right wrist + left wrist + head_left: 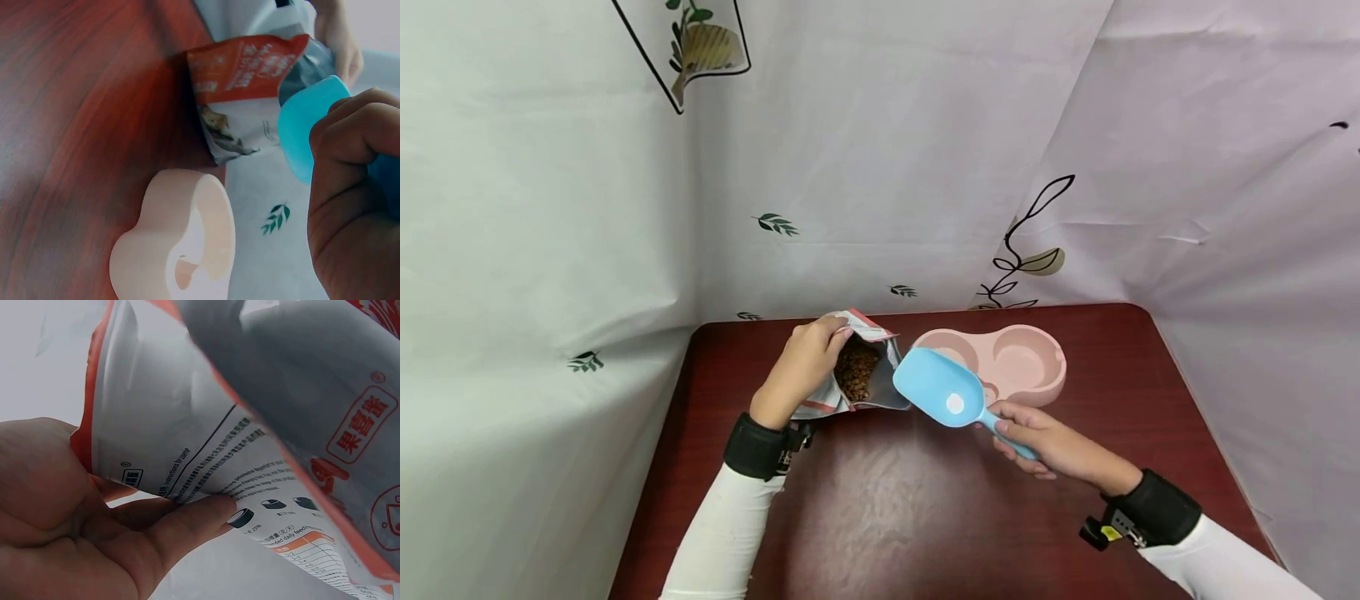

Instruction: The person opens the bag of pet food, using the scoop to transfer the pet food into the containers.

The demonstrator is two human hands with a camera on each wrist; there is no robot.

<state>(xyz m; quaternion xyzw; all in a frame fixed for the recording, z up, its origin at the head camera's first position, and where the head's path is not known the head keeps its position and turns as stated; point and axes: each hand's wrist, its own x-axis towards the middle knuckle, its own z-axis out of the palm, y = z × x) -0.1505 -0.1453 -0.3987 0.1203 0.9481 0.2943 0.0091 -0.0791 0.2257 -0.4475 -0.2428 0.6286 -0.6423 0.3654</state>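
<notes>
My left hand (805, 358) grips the top edge of a pet food bag (247, 94), whose mouth gapes toward the head camera. Brown kibble (855, 371) shows inside it. In the left wrist view, the thumb and fingers pinch the bag's white printed panel (169, 419) near its orange edge. By its handle, my right hand (1037, 433) holds a light blue scoop (936, 385). The scoop's front edge is right at the bag's opening, and no kibble shows in its bowl. Behind the scoop stands a pink double pet bowl (1026, 362), partly covered by it in the head view.
The dark red wooden table (880, 508) carries the bag and the bowl near its back edge. A pale cloth (880, 167) with leaf prints hangs behind and at both sides. Black camera straps (1153, 508) circle both wrists over white sleeves.
</notes>
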